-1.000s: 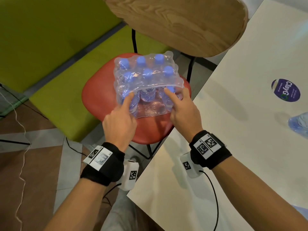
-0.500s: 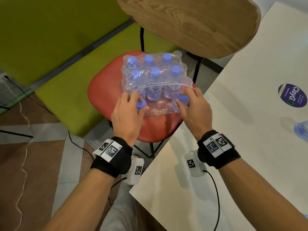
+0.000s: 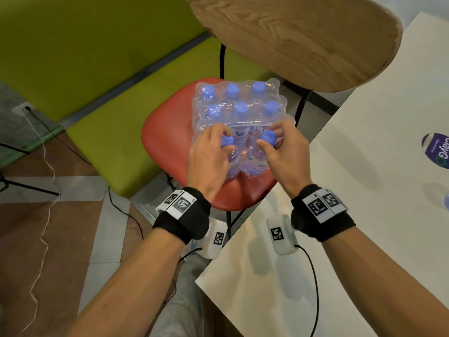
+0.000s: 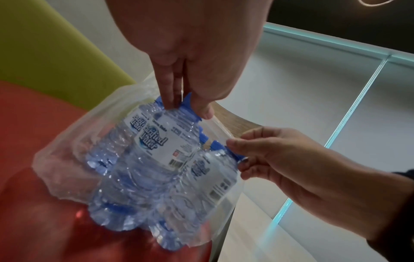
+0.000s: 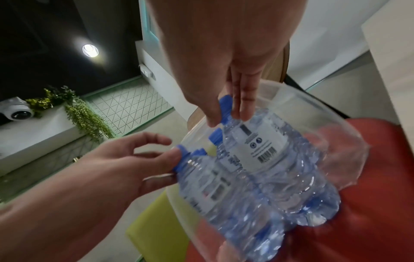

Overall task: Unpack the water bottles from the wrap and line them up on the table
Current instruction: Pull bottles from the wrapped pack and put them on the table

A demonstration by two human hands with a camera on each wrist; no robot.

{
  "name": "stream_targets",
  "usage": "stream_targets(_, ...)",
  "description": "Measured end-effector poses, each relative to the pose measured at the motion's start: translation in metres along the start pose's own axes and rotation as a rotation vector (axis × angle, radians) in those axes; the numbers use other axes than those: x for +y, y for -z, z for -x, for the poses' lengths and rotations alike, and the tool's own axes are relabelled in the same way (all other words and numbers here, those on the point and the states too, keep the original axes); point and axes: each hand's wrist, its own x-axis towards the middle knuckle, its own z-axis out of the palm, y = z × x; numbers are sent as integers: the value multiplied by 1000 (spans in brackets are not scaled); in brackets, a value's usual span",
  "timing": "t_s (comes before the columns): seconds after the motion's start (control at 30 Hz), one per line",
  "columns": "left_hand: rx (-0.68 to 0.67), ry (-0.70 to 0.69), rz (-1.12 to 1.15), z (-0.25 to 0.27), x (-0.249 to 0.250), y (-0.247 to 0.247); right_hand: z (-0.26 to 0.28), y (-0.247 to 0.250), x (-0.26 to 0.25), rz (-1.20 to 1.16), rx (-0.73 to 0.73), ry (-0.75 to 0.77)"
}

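Clear plastic wrap [image 3: 239, 110], torn open along its near side, encloses a pack of blue-capped water bottles [image 3: 241, 109] standing on the red chair seat [image 3: 165, 139] beside the white worktop [image 3: 364, 181]. Each of the hands pinches a blue cap in the near row: the left hand [image 3: 209, 154] grips the left bottle [image 3: 228, 154], the right hand [image 3: 284, 147] grips the right bottle [image 3: 257, 156]. A middle bottle [image 3: 239, 137] stands between them.
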Motion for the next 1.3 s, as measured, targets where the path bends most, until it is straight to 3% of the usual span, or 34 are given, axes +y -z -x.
stream_targets(0.27,-58,83,140,6,0,-13,0,-9,2,-1,-26,-6)
stream_targets(0.53,-97,198,226,13,-8,-33,8,-10,21,-184,-284,-46)
stream_targets(0.73,-121,342,233,6,-4,-42,-3,-24,19,-101,-328,-99)
stream_targets(0.87,-125,348,210,4,-3,-41,-4,-25,19,-74,-309,-124)
stream_targets(1.1,-193,231,179,29,23,-22,34,3,20,-67,-203,-175)
stream_targets(1.3,-337,145,195,83,61,-14,115,62,27,-130,-13,-409)
